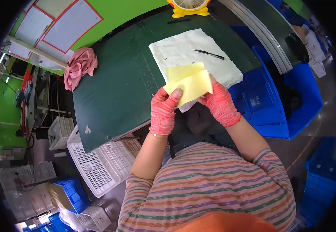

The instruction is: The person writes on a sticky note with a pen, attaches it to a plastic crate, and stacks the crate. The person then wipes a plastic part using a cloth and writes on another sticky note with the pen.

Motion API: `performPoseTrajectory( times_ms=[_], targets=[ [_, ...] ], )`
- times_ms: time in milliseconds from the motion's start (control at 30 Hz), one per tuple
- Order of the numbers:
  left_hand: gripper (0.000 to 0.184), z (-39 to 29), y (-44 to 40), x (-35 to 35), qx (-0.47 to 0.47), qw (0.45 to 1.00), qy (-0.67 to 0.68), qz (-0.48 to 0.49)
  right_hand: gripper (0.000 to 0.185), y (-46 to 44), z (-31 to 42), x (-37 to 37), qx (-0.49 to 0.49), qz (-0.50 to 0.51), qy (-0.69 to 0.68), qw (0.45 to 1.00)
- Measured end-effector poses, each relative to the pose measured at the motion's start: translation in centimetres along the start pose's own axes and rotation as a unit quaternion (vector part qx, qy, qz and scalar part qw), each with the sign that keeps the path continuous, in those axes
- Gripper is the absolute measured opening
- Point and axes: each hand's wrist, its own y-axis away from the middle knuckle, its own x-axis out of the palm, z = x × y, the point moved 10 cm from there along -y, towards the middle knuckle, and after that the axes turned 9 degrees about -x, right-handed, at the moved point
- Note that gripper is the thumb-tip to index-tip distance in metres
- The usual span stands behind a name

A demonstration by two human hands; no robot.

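Note:
Both of my hands wear pink-red knit gloves with bare fingertips. A pale yellow sheet [193,88], folded or in two overlapping layers, is between them above the table's near edge. My left hand [164,111] pinches its lower left part, thumb on top. At the sheet's right edge, my right hand [219,103] is closed on it, with its fingers partly hidden behind. Whether it is paper or thin cloth I cannot tell. Just beyond lies a crumpled white cloth [187,42] with a black pen [209,54] on it.
The dark green table [114,92] has a pink rag [81,65] at its left corner and a yellow fan [189,7] at the far edge. White crates [94,166] stand below left; a large blue bin [259,108] is at right beside a metal rail [259,31].

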Motion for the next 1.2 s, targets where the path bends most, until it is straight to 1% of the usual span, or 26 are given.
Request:
performPoseTrajectory(
  times_ms=[67, 100, 200, 233, 300, 333, 367, 400, 467, 500, 533, 567, 600, 633, 667, 700, 733, 767, 800, 833, 867, 933, 1033, 1133, 1167, 1200],
  targets=[
    [0.03, 0.5, 0.3, 0.2, -0.003, 1.0, -0.004, -0.005, 0.045, 1.7, 2.4, 1.2, -0.07, 0.043, 0.042, 0.996],
    [0.029, 0.8, 0.4, 0.4, -0.005, 1.0, -0.006, -0.006, 0.054, 2.5, 3.5, 1.7, -0.108, 0.078, 0.124, 0.983],
    [0.029, 1.5, 0.6, 1.9, 0.006, 1.0, 0.005, 0.002, 0.058, 3.9, 4.5, 0.4, -0.079, 0.068, 0.151, 0.983],
    [0.029, 1.9, 0.7, 2.2, 0.003, 1.0, -0.001, -0.003, 0.058, 4.4, 4.7, -0.1, -0.07, 0.047, 0.078, 0.993],
    [0.029, 2.4, 0.7, 2.4, 0.002, 1.0, -0.013, -0.016, 0.055, 5.4, 5.4, -0.8, -0.075, 0.02, 0.155, 0.985],
    [0.029, 2.9, 0.5, 2.7, -0.006, 1.0, -0.012, -0.004, 0.055, 5.7, 5.6, -1.1, -0.075, 0.007, 0.192, 0.978],
    [0.029, 3.6, 0.4, 2.8, -0.015, 1.0, -0.012, 0.007, 0.043, 5.7, 5.8, -1.8, -0.117, -0.012, 0.257, 0.959],
    [0.029, 4.0, 0.3, 3.1, -0.025, 0.999, -0.013, 0.018, 0.037, 5.5, 5.4, -2.9, -0.119, -0.028, 0.241, 0.963],
    [0.028, 4.1, 0.4, 4.1, -0.069, 0.994, 0.08, 0.042, 0.026, 4.6, 5.1, -5.8, -0.123, -0.057, 0.21, 0.968],
    [0.028, 4.1, 0.4, 4.4, -0.091, 0.986, 0.126, 0.052, 0.015, 4.0, 5.9, -7.4, -0.173, -0.086, 0.186, 0.963],
    [0.03, 4.3, -0.3, 3.4, -0.094, 0.987, 0.126, 0.043, 0.015, 3.5, 6.7, -9.7, -0.21, -0.129, 0.158, 0.956],
    [0.032, 4.7, -1.2, 1.6, -0.096, 0.987, 0.124, 0.034, 0.016, 3.4, 7.5, -12.8, -0.223, -0.207, 0.124, 0.945],
    [0.035, 4.9, -1.9, -0.3, -0.101, 0.987, 0.122, 0.022, 0.02, 3.1, 8.3, -15.7, -0.251, -0.23, 0.089, 0.936],
    [0.034, 4.2, -2.8, -1.9, -0.082, 0.993, 0.088, 0.0, 0.02, 2.7, 8.7, -19.9, -0.274, -0.263, 0.085, 0.921],
    [0.034, 3.5, -3.7, -4.7, -0.073, 0.994, -0.026, -0.077, 0.017, 2.9, 9.0, -23.2, -0.269, -0.326, 0.1, 0.901],
    [0.032, 2.5, -5.4, -7.4, 0.01, 0.983, -0.145, -0.112, 0.016, 3.1, 8.7, -26.9, -0.252, -0.387, 0.148, 0.875],
    [0.028, 1.7, -6.8, -10.1, 0.044, 0.933, -0.31, -0.177, 0.017, 1.6, 6.4, -31.1, -0.205, -0.38, 0.159, 0.888],
    [0.026, 0.1, -7.2, -10.8, 0.058, 0.826, -0.508, -0.235, 0.018, 0.5, 3.0, -36.1, -0.157, -0.377, 0.166, 0.898],
    [0.025, 1.4, -8.1, -13.5, 0.002, 0.819, -0.512, -0.261, 0.018, 0.0, 0.2, -39.3, -0.11, -0.373, 0.171, 0.905],
    [0.025, 0.9, -7.7, -13.1, 0.071, 0.801, -0.524, -0.281, 0.019, -0.3, -1.5, -39.5, -0.094, -0.395, 0.151, 0.901],
    [0.024, 1.5, -8.5, -14.1, 0.097, 0.738, -0.605, -0.283, 0.02, -1.2, -3.5, -38.6, -0.075, -0.414, 0.131, 0.898],
    [0.023, 2.5, -8.9, -15.8, 0.105, 0.805, -0.517, -0.271, 0.024, -4.6, -6.0, -37.4, -0.056, -0.408, 0.086, 0.907],
    [0.023, 2.7, -8.6, -15.5, 0.101, 0.851, -0.445, -0.26, 0.029, -11.5, -7.9, -37.9, -0.069, -0.369, 0.226, 0.899],
    [0.022, 2.0, -8.3, -14.9, 0.102, 0.781, -0.543, -0.292, 0.031, -15.3, -9.6, -37.7, -0.022, -0.346, 0.379, 0.858],
    [0.017, 2.0, -8.2, -14.1, 0.083, 0.742, -0.601, -0.286, 0.032, -16.1, -10.5, -37.5, -0.002, -0.334, 0.426, 0.841],
    [0.018, 1.8, -8.3, -14.4, 0.091, 0.781, -0.551, -0.28, 0.033, -16.6, -11.4, -37.4, 0.016, -0.319, 0.471, 0.822]
  ],
)
